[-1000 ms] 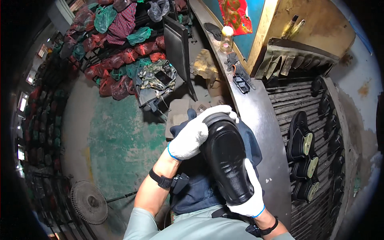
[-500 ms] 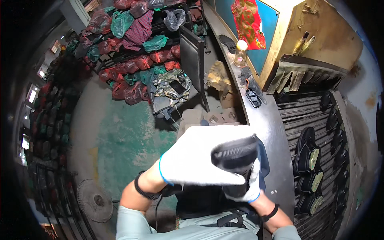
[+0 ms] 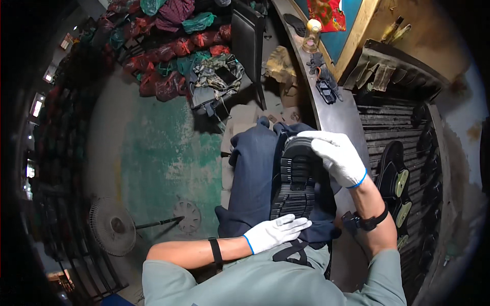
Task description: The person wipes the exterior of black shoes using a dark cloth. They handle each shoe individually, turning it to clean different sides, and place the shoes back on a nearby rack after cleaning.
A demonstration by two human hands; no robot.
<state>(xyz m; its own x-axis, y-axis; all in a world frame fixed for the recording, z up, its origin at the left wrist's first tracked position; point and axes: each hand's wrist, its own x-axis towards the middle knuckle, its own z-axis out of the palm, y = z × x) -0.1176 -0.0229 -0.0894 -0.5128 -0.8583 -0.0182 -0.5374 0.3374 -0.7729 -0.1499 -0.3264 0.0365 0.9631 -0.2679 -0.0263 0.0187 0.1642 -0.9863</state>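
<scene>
A black shoe (image 3: 293,186) lies on my lap with its ridged black sole turned up. At the sole's far end my right hand (image 3: 339,156), in a white knit glove with a blue cuff, is closed around the edge. My left hand (image 3: 277,233), gloved the same way, rests against the near end with its fingers stretched out flat to the right. The shoe's upper is mostly hidden beneath the sole. Dark blue trousers or an apron (image 3: 252,168) cover my legs under it.
A metal bench (image 3: 337,115) runs along my right, with a bottle (image 3: 312,35) and a black sole (image 3: 294,24) on it. Black shoes (image 3: 393,168) stand on a slatted rack farther right. A fan (image 3: 113,227) stands left. Camouflage cloth (image 3: 217,76) and a phone (image 3: 225,75) lie on a chair ahead.
The shoe has come down onto my lap, its sole now up. My left hand has moved from over the shoe to its near end; my right hand has moved to the far end.
</scene>
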